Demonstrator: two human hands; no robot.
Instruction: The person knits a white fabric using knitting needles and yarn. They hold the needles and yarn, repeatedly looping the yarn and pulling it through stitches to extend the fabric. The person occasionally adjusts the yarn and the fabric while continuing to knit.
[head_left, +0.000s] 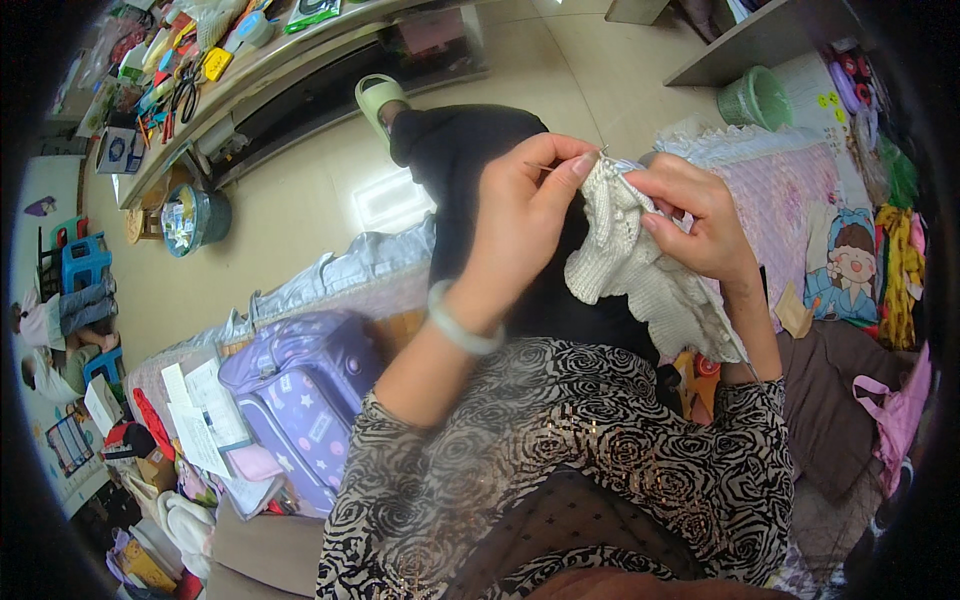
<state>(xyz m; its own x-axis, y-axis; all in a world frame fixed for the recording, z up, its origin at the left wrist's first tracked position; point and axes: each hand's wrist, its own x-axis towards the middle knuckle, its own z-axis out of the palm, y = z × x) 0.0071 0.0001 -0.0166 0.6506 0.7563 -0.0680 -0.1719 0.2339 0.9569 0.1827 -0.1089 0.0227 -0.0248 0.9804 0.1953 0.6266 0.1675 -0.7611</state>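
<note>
A cream knitted piece with a ribbed, wavy edge hangs from both hands above my lap. My left hand, with a pale bangle on its wrist, pinches a thin knitting needle near the top corner of the knitting. Close by on the right, my right hand grips the upper edge of the piece, where stitches sit along a needle. A needle tip sticks out at the lower end of the fabric, beside my right forearm. Fingers and folds hide part of the needles.
A purple star-print backpack and papers lie at left. Scissors and small items crowd a table at upper left. A blue bin and a green basket stand on the floor. Two people sit at far left.
</note>
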